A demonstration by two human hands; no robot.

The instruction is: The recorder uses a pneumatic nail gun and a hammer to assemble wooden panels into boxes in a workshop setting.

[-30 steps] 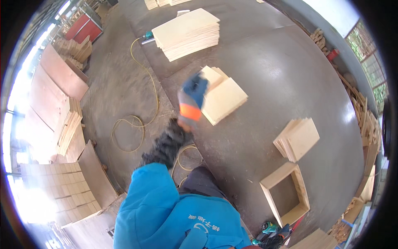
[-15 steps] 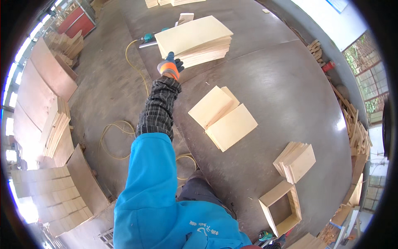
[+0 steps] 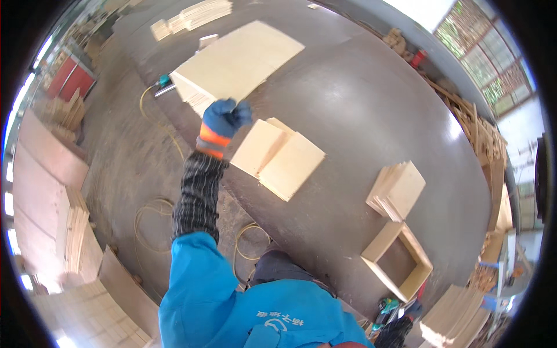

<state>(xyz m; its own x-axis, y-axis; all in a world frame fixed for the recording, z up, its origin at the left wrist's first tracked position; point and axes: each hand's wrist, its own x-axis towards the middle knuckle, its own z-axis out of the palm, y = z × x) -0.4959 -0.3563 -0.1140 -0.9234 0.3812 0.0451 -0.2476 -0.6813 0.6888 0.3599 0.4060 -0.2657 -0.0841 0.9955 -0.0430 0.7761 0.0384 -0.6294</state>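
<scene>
The left hand [image 3: 225, 118], gloved fingers curled shut on nothing visible, hovers by the big plywood stack [image 3: 238, 61] at the table's [image 3: 371, 110] far-left edge. Sheets look stiff, light; grip an edge.

A blue knit glove with an orange cuff covers the left hand [image 3: 225, 120]; below it a dark checked undersleeve [image 3: 198, 194]; then a bright blue jacket [image 3: 232, 307] with pale markings.

Daylight from windows [image 3: 493, 64] glares on the table [image 3: 371, 110]; fisheye bends edges, blown-out left rim, slight blur.
</scene>
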